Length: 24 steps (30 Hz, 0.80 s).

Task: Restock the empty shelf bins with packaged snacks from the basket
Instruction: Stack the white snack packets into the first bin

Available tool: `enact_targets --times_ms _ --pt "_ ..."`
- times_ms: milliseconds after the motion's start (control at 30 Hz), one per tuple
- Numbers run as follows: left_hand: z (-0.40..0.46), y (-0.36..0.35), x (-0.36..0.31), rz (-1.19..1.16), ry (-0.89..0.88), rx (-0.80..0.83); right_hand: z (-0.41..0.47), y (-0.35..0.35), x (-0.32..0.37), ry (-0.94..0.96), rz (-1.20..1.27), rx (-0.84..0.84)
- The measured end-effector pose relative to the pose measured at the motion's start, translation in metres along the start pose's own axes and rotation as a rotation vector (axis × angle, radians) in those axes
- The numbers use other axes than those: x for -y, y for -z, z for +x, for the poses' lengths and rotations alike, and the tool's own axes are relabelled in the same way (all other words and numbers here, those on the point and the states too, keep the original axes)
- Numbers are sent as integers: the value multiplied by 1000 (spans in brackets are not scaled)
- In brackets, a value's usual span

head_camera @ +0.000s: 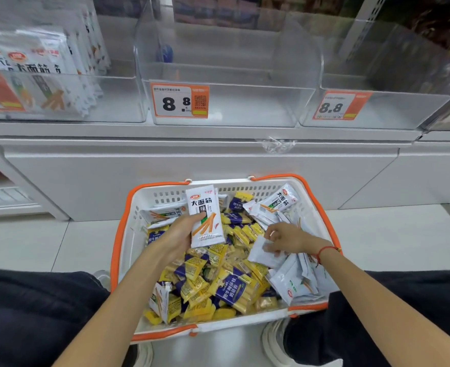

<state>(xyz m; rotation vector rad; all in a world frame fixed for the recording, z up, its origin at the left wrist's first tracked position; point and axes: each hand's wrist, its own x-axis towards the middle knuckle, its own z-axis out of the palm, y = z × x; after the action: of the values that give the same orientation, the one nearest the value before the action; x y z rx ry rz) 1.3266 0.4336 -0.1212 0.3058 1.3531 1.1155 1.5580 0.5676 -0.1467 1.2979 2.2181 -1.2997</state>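
Left fingers [192, 221] curled round a white snack packet [206, 217] lifted over the basket [128, 229]; right fingers [273, 234] pinching another white pack [265, 254] inside it. Above the basket, two clear bins [226, 75] bare, basket heaped: restocking barely begun.

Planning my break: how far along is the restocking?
Done: the left clear bin holds white packets. In hand: the left hand holds a white packet; the right hand picks at another. Left: two clear bins look empty; the orange-rimmed basket is full.
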Motion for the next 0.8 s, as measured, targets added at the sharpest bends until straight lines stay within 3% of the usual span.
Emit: enact_targets --times_ms 133,200,267,333,467,800 --pt "-2 8 2 83 61 -48 -8 10 52 206 303 -414" --pt "-2 8 2 47 86 -76 -17 9 84 388 434 -517" --pt "-2 8 1 -27 86 -89 -25 3 108 548 460 -492" --pt "-2 9 -2 -109 59 -82 -27 -7 119 589 378 -407" --pt "-3 12 -5 -255 37 -26 -19 -33 109 587 127 -340" --pt "-3 4 -1 -220 -11 -15 -21 -49 104 524 -48 -226"
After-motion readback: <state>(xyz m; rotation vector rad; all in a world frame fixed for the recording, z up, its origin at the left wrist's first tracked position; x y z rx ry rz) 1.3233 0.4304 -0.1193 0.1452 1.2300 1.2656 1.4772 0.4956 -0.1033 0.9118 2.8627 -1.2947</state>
